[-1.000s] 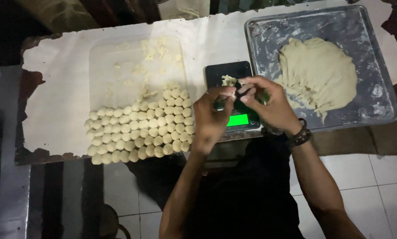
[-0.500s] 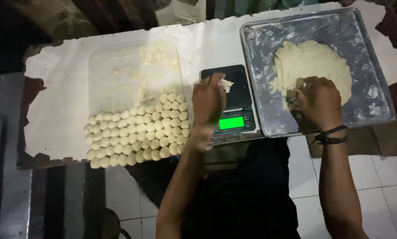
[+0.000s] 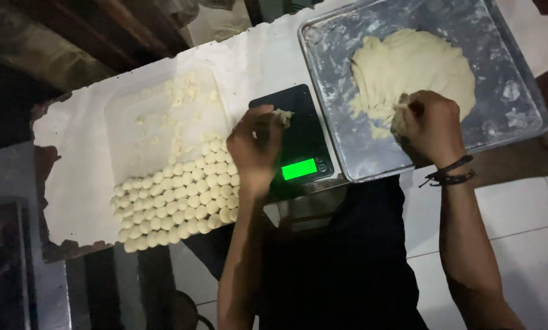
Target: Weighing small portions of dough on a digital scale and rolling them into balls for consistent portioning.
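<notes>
My left hand (image 3: 254,148) holds a small pale piece of dough (image 3: 282,114) over the black kitchen scale (image 3: 298,137), whose green display (image 3: 299,168) is lit. My right hand (image 3: 428,125) is closed on the near edge of a big flat mass of dough (image 3: 408,70) lying in a floured metal tray (image 3: 512,98). A dark band sits on that wrist. Left of the scale, rows of several small dough balls (image 3: 176,198) lie on a clear plastic sheet (image 3: 146,131).
The table is covered with white paper (image 3: 72,165) with torn edges. Loose dough scraps (image 3: 185,95) lie on the far part of the plastic sheet. Pale floor tiles (image 3: 530,238) lie below at right; a dark metal surface (image 3: 11,244) stands at left.
One second ago both hands met over the scale with dough between them. The right hand then moved right into the tray and grips the dough mass; the left hand stayed at the scale.
</notes>
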